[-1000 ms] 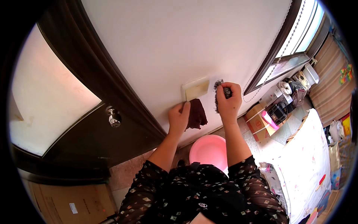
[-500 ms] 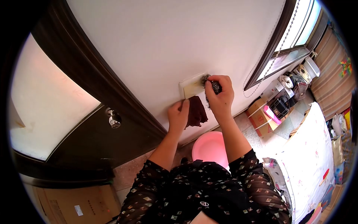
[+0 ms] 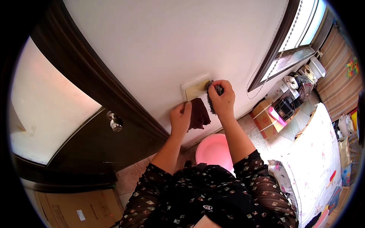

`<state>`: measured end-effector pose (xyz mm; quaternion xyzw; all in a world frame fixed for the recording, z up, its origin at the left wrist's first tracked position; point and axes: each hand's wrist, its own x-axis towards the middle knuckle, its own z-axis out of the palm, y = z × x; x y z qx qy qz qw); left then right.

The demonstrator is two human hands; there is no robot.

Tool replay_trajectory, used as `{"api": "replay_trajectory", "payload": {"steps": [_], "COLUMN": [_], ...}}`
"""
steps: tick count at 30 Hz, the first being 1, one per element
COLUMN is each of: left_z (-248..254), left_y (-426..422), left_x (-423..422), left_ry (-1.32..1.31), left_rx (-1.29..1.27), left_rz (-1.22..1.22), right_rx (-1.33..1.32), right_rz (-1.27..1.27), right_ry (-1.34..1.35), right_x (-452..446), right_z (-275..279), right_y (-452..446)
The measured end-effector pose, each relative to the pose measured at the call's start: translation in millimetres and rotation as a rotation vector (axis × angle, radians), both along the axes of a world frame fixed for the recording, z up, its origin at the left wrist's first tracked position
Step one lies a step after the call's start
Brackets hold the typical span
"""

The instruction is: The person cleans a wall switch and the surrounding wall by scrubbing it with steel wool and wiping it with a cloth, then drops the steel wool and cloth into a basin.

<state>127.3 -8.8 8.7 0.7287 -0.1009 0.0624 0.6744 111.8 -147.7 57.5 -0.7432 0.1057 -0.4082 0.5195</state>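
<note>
A pale, yellowed switch plate (image 3: 194, 90) is set in the white wall before me. My right hand (image 3: 222, 99) grips a grey steel wool scrubber (image 3: 211, 99) at the plate's right edge; part of the scrubber is hidden under my fingers. In my left hand (image 3: 180, 117) a dark maroon cloth (image 3: 199, 114) is pinched between thumb and fingers. The cloth hangs just below the plate, near its lower left corner.
A pink basin (image 3: 213, 151) stands on the floor below my hands. To the left is a dark door with a round metal knob (image 3: 115, 121). A cardboard box (image 3: 264, 117), a bed (image 3: 311, 163) and a window with a beaded chain (image 3: 279, 62) are on the right.
My right hand has shifted slightly down and left with the scrubber, showing more of the plate's right side. My left hand and the cloth have hardly moved.
</note>
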Motion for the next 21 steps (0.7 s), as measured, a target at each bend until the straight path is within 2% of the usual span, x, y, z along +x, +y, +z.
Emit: {"api": "replay_trajectory", "payload": {"steps": [3, 6, 11, 13, 14, 17, 19, 21], "left_z": [-3, -3, 0, -1, -1, -3, -1, 2], "left_y": [-1, -1, -2, 0, 1, 5, 4, 2], "left_x": [2, 2, 0, -1, 1, 2, 1, 2], "left_ry": [-0.007, -0.069, -0.023, 0.004, 0.025, 0.023, 0.041, 0.054], "left_rx": [-0.017, -0.039, -0.010, 0.006, 0.022, 0.062, 0.042, 0.022], "left_rz": [-0.016, 0.005, 0.014, -0.007, -0.027, -0.039, -0.050, -0.061], "right_rx": [-0.038, 0.119, -0.004, -0.042, 0.067, 0.118, 0.104, 0.050], "right_rz": [0.002, 0.026, 0.037, 0.036, 0.045, 0.071, 0.062, 0.073], "right_ry": [0.026, 0.020, 0.035, 0.145, 0.175, 0.085, 0.022, 0.080], "right_x": [-3, -5, -2, -8, -9, -10, -5, -2], "right_z": [-6, 18, -8, -18, -19, 10, 7, -6], "right_y": [-5, -2, -6, -9, -10, -7, -7, -7]}}
